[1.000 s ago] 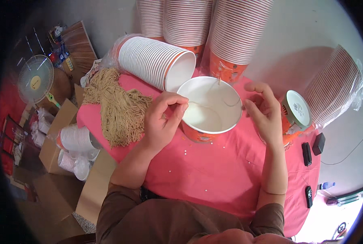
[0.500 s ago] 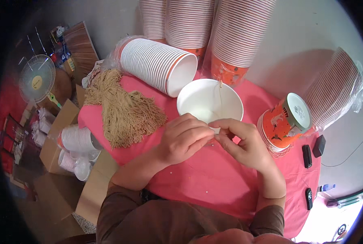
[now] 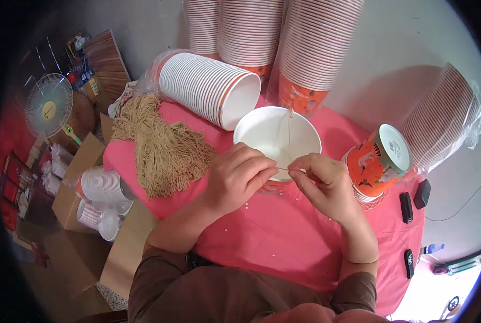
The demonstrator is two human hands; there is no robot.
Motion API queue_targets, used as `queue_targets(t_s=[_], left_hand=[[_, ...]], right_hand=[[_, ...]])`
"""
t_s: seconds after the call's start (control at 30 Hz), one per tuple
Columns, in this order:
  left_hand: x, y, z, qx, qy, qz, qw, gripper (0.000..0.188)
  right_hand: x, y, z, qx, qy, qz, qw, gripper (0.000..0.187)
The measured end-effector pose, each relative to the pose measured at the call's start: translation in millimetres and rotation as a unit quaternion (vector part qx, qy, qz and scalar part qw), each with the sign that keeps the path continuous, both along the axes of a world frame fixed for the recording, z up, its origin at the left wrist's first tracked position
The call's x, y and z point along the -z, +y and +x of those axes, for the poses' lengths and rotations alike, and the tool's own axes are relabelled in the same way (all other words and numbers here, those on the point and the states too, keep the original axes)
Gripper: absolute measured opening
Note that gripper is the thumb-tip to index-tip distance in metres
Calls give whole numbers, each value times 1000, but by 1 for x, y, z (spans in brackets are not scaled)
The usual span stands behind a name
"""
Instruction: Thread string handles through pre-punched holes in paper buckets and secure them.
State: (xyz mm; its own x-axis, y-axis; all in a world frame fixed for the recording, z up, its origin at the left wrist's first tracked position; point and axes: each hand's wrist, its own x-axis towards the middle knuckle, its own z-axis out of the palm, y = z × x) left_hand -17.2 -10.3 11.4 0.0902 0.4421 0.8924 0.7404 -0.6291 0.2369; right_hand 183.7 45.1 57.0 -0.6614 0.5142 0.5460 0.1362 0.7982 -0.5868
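A white paper bucket stands upright on the table, with its open mouth toward me. A thin tan cord hangs from its far rim down into the inside. At the near rim, my left hand pinches a short, taut stretch of tan cord. My right hand pinches the same stretch a little to the right, thumb against forefinger. Whether this stretch joins the hanging cord, or passes through the near rim, I cannot tell. Both hands partly cover the bucket's near side.
A thick bundle of tan cords lies to the left. Nested buckets lie on their side behind it, and tall stacks rise at the back. On the right are upturned orange buckets and two small black objects. The tablecloth is pink.
My hands have drawn slightly apart, and the cord between my fingertips now shows as a straight line. The bucket has hardly moved.
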Motion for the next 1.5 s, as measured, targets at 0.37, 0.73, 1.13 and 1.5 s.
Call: queue_targets(t_s=[0.37, 0.73, 1.13, 1.5], left_hand=[[5, 0, -3, 16, -36, -64, 997, 16], [3, -1, -8, 4, -75, -78, 994, 16], [1, -6, 4, 28, 22, -5, 999, 22], [5, -2, 3, 39, 13, -20, 999, 20]], right_hand=[[7, 14, 0, 32, 21, -52, 998, 7], [2, 16, 5, 30, 16, -67, 997, 8], [-1, -10, -4, -59, -44, -178, 981, 41], [-1, 1, -4, -48, -30, -71, 996, 9]])
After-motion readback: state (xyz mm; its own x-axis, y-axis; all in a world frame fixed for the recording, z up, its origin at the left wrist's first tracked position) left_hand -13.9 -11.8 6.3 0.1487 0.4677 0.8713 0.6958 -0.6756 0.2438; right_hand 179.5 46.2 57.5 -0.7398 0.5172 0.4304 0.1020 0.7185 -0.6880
